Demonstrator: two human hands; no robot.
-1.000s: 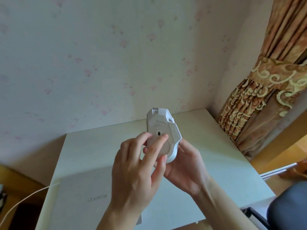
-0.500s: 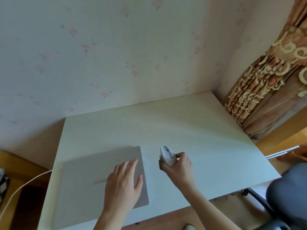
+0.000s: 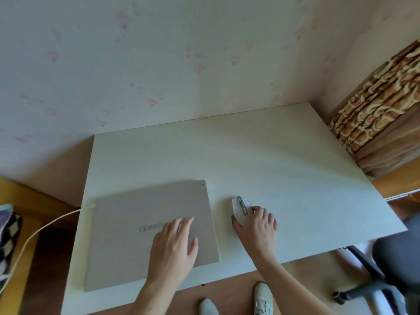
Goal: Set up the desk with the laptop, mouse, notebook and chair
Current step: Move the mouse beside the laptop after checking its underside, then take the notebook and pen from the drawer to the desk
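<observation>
Right hand (image 3: 258, 226) grips the mouse (image 3: 241, 209) on the desk (image 3: 284, 169); left hand (image 3: 173, 244) lies flat, fingers spread, on the closed laptop (image 3: 127, 235)

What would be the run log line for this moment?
left hand flat on closed laptop | right hand on mouse, on desk | chair not at desk

Both forearms bare to the lower frame edge, no sleeves visible. Left hand (image 3: 173, 243) and right hand (image 3: 258, 226): no rings, watch or bands seen; nails short, unpainted. Bottom centre of frame: a pair of pale off-white lace-up shoes (image 3: 263, 298), laces showing on the right one.
</observation>
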